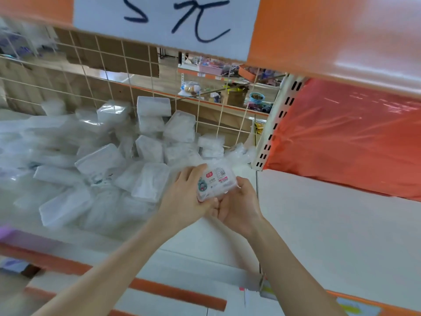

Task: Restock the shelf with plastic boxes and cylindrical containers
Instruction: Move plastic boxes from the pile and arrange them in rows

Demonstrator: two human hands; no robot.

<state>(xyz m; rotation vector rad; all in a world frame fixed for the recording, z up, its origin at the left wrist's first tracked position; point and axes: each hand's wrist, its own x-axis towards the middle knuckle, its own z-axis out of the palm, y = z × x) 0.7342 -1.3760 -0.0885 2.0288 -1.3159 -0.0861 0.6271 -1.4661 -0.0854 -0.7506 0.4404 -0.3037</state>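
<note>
A small clear plastic box (216, 182) with a printed label on its lid is held between both hands, just above the white shelf (319, 224). The left hand (184, 195) wraps its fingers (193, 173) round the box's left end. The right hand (239, 206) pinches the right end, thumb on top. Both grips are narrow and closed on the box.

Left of the fingers and beyond them lies a loose pile of boxes (102, 160) of the same kind, heaped against a wire grid (109, 71). To the right of the fingers the shelf is bare, with an orange bag (341, 137) further back.

The box looks light, thin-walled and smooth. It would likely flex or pop open if squeezed, and it could slip. Holding it by the short ends near the rim, as now, seems soundest.
</note>
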